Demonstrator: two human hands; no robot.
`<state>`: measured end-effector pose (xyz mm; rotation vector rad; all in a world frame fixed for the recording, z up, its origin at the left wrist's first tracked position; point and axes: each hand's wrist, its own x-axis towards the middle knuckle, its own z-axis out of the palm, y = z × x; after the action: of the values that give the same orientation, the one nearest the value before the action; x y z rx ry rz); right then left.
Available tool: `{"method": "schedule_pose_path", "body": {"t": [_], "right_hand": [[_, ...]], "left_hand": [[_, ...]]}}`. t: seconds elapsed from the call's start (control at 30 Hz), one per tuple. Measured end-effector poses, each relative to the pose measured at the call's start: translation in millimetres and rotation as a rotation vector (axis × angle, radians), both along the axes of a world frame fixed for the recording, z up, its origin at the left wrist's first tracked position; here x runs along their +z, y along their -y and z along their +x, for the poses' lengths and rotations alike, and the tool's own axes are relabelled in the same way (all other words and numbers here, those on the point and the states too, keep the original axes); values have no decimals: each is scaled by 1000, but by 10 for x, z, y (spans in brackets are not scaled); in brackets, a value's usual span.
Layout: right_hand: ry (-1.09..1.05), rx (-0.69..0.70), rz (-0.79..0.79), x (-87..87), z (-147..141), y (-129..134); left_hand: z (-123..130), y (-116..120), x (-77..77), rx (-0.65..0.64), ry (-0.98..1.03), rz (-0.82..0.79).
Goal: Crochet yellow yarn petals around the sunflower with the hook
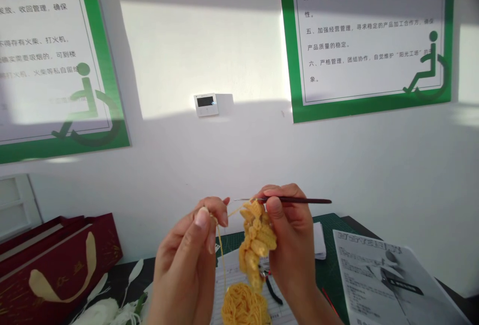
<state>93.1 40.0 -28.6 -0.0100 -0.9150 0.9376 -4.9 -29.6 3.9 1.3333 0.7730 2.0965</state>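
Note:
My right hand point(294, 237) is closed around the dark handle of a crochet hook point(307, 200). The hook's thin metal tip points left. Bunched yellow crochet work point(258, 240) hangs from near the hook, against the fingers of that hand. To its left, my left hand point(189, 250) pinches a strand of yellow yarn point(222, 250), its fingers curled. One length of the strand runs across to the top of the crochet work, another drops toward a ball of yellow yarn point(245, 306) below. Part of the right fingers is hidden behind the work.
Pliers point(273, 289) lie on papers behind the yarn ball. A green cutting mat point(325, 277) and a printed sheet point(392, 280) are on the right. At left stand a dark red gift bag point(105, 237) and white yarn point(99, 312). Green-framed posters point(370, 110) hang on the wall.

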Motion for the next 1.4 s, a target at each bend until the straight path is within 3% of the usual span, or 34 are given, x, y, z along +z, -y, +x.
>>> {"method": "schedule_pose_path", "body": {"t": [0.1, 0.17, 0.23, 0.33, 0.43, 0.6, 0.8, 0.93, 1.2, 1.4], "right_hand": [[6, 239, 1, 27, 5, 11], [18, 323, 19, 50, 10, 7], [34, 385, 50, 69, 13, -4], [87, 444, 108, 82, 29, -26], [156, 375, 127, 87, 73, -52], [261, 181, 190, 103, 164, -75], [324, 28, 200, 110, 226, -45], [353, -7, 228, 112, 227, -30], [292, 149, 214, 88, 213, -78], [344, 34, 287, 106, 283, -112]], "left_hand": [[-103, -99, -5, -57, 102, -61], [-162, -157, 7, -195, 199, -92], [-212, -199, 32, -453, 258, -158], [-251, -212, 71, -555, 274, -209], [-225, -159, 73, -504, 187, -185], [-127, -85, 15, -180, -103, -43], [-92, -106, -5, 44, -179, 26], [-81, -81, 3, 37, -175, 8], [-152, -64, 23, -73, -133, -70], [-141, -58, 41, -102, -93, -63]]}}
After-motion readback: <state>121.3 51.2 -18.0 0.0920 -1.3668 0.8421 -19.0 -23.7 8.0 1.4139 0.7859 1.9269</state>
